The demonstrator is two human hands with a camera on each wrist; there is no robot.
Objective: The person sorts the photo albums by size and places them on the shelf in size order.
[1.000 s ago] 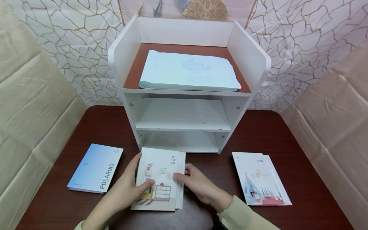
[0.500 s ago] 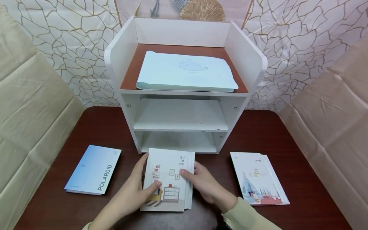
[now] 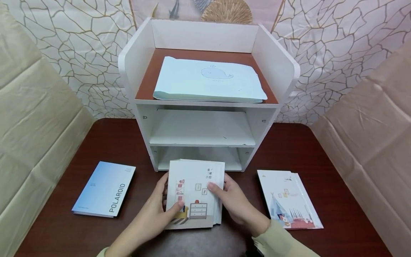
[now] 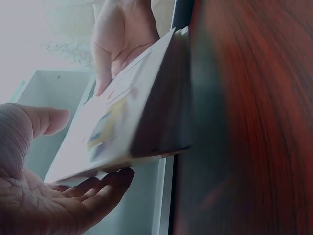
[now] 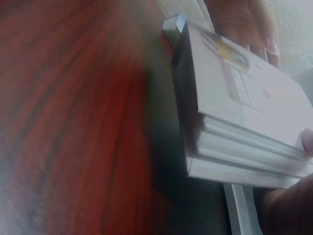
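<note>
A small stack of white booklets [image 3: 189, 210] is held in front of the shelf, its top cover printed with a chest of drawers and a yellow chair. My left hand [image 3: 157, 208] holds its left side, thumb over the cover and fingers along the edge and underneath. In the left wrist view that thumb [image 4: 51, 120] looks raised a little from the cover. My right hand [image 3: 236, 203] grips the right side, thumb on top and fingers beneath. The right wrist view shows several layered edges [image 5: 244, 147] in the stack, tilted above the tabletop.
A white shelf unit [image 3: 202, 144] stands at the back, with a whale-printed white packet [image 3: 208, 84] on its top. A blue POLAROID book [image 3: 102, 189] lies left on the dark wooden table [image 3: 112, 142]. Another white booklet set [image 3: 285, 196] with a tent picture lies right.
The stack has moved right and then up toward the shelf, carried by both hands. Its layers have shifted, with a lower edge now showing at the top. The other books stay put.
</note>
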